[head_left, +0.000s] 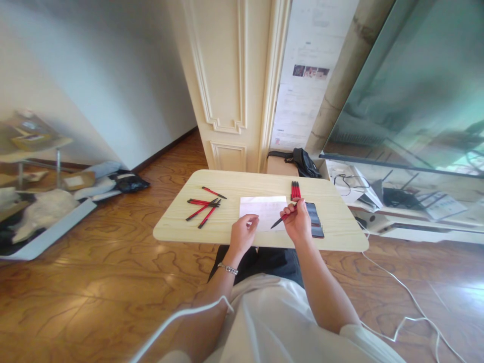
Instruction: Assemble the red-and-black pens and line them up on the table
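From the head camera, your right hand (297, 220) is closed around a red pen (282, 218) - fingers and thumb pinch its upper end, and the black tip slants down to the left onto a white sheet of paper (261, 207). The sheet lies flat in the middle of the light wooden table (340, 229), just in front of you.

Your left hand (244, 233) rests at the sheet's near left corner with the fingers loosely curled; whether they pinch the paper or only lie on it cannot be told. A metal bracelet (228, 268) sits on that wrist.

Just beyond your right hand, a tidy bundle of red pens (295, 190) lies side by side near the table's far edge. A black phone (315, 220) lies flat right beside the same hand, on its outer side.

Well apart, on the left part of the table, a handful of loose red pens (204, 205) lies scattered - some crossing one another.
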A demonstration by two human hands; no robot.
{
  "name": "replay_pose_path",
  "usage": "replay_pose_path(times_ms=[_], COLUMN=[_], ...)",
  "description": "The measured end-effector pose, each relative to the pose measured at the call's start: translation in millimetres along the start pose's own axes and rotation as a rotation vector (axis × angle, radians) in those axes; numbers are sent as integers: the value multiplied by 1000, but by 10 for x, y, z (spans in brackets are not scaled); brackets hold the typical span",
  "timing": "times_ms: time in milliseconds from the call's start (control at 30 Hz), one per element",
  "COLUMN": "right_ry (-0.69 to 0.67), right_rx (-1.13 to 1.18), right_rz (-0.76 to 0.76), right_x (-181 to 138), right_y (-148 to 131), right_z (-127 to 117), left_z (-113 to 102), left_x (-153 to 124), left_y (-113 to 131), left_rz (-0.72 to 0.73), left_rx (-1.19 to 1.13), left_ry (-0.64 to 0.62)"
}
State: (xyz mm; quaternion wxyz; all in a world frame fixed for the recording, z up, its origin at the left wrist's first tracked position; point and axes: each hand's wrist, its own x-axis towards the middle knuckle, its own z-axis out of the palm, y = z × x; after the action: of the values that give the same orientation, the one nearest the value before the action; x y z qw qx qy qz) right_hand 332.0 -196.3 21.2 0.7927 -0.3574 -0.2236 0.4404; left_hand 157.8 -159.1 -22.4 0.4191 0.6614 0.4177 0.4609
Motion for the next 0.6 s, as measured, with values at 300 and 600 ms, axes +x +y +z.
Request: replay_pose_path(times_ms=[300,600], right_ry=[-20,-62], right_rx=[191,244], right_rz=[197,220], right_x=[102,74], right_y=[-31,-43], right_z=[-220,-197], left_z=[-18,0], left_x=[51,37], left_y=[-226,-234], left_rz=[110,181], left_rx=[458,583], left_ry=[50,42])
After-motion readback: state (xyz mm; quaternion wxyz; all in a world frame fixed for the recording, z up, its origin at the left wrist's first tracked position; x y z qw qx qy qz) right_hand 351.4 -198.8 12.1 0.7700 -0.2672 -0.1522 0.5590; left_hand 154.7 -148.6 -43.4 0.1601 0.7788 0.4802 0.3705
